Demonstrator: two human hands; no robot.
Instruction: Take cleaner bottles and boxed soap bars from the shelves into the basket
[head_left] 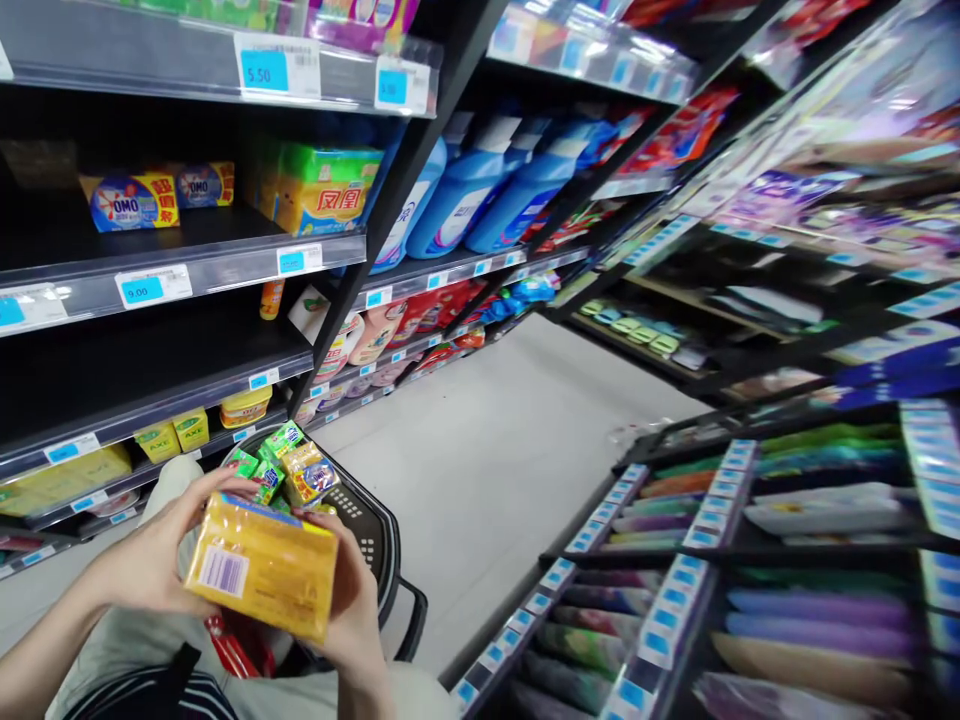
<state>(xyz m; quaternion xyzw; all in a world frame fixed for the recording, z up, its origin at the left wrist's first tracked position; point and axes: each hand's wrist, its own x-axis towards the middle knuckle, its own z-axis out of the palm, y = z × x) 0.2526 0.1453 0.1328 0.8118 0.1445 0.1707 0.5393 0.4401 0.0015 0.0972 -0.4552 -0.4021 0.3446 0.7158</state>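
Between my two hands is a yellow soap pack [277, 565] in clear wrap, a white barcode label on the side toward me. My left hand [161, 560] grips its left end, and my right hand [352, 600] is closed round its right end. Just beyond, partly covered by the pack, stands a black basket [375, 510] with a handle. Green packets [281, 440] and an OMO soap pack [309, 475] lie in it. Something red and shiny [236, 645] shows below the yellow pack; its kind is hidden.
Shelves on the left hold OMO soap boxes [131, 203], a green and yellow soap pack [326, 190] and yellow AXE packs [176, 432]. Blue detergent bottles [457, 205] stand farther along. Racks of folded packs [817, 620] line the right side. Pale floor [495, 450] runs between.
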